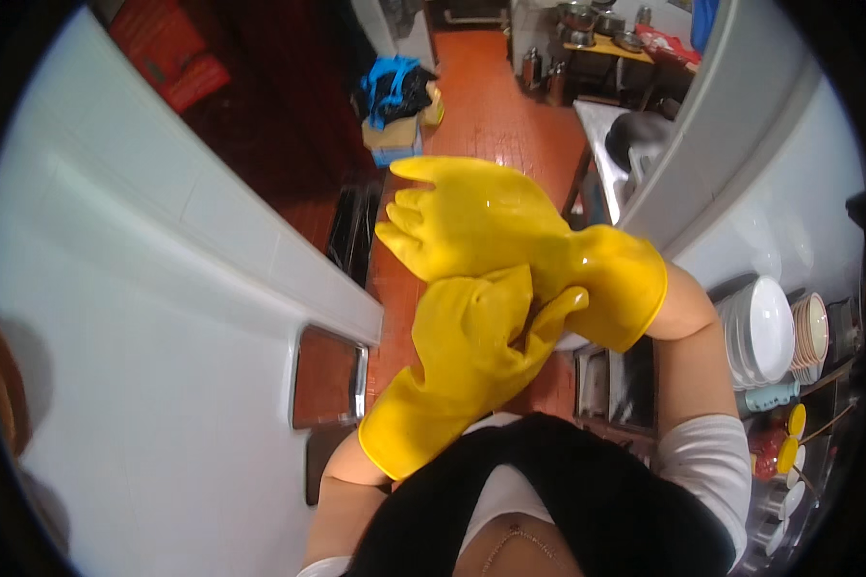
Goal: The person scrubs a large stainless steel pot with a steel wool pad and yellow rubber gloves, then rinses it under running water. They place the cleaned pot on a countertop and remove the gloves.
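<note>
I wear yellow rubber gloves on both hands, with wide cuffs reaching past the wrists. My right hand (486, 216) is raised in front of my chest, its fingers pointing left, apart and partly bent, holding nothing. Just below it, my left hand (471, 332) closes on the right rubber glove (597, 274) near the heel of the hand and wrist. The glove material bunches loosely around the left fingers. Their exact grip is partly hidden by folds. Bare forearm shows beyond each cuff.
White walls (183, 288) flank me closely on the left and right. Stacked white plates (760, 332) and yellow-lidded jars (787, 452) stand at the right. Ahead, an orange tiled floor (471, 96) runs past a cardboard box (392, 135) and a metal counter (601, 144).
</note>
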Available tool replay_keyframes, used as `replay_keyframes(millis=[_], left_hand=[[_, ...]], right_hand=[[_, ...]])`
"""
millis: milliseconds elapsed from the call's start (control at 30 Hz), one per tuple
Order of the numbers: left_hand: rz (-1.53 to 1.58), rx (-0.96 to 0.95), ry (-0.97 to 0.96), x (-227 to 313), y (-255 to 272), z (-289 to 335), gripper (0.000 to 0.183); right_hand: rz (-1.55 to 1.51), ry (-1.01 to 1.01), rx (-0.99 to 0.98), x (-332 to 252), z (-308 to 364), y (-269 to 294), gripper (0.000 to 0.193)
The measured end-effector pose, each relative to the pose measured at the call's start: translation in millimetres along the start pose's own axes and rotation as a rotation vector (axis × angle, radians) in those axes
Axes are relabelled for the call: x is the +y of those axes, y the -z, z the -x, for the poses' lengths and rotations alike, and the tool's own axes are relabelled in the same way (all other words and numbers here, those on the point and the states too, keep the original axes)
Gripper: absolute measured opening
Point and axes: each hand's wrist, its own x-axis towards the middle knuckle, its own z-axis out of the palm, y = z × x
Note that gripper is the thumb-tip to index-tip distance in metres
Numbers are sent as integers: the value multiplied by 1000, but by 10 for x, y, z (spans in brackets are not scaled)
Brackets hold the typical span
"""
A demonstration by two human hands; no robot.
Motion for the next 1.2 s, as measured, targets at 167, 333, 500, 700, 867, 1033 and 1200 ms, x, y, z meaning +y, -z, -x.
replay_keyframes(millis=[167,333,500,700,867,1033,1200], left_hand=[[50,-80,-120,-885,-506,-953,25],[75,-43,-395,-1861,-1140,-1912,21],[54,-119,-414,-2569,-1619,-2735,21],[-8,-150,-427,-3408,-2036,-3754,37],[5,-61,-262,-4433,-2298,-4598,45],[-78,-231,-422,-5657,-2729,-5887,112],[63,-395,-641,-6499,-3316,-7149,91]], right_hand=[[54,-79,48,1171,-487,334,46],[216,-96,108,2503,-1013,505,45],[347,-18,147,3777,-1567,702,44],[363,20,177,5275,-2589,1108,43],[-196,-128,205,6194,-2413,1578,43],[-913,-423,204,7074,-2224,1806,47],[-850,-484,278,8162,-2735,2162,46]])
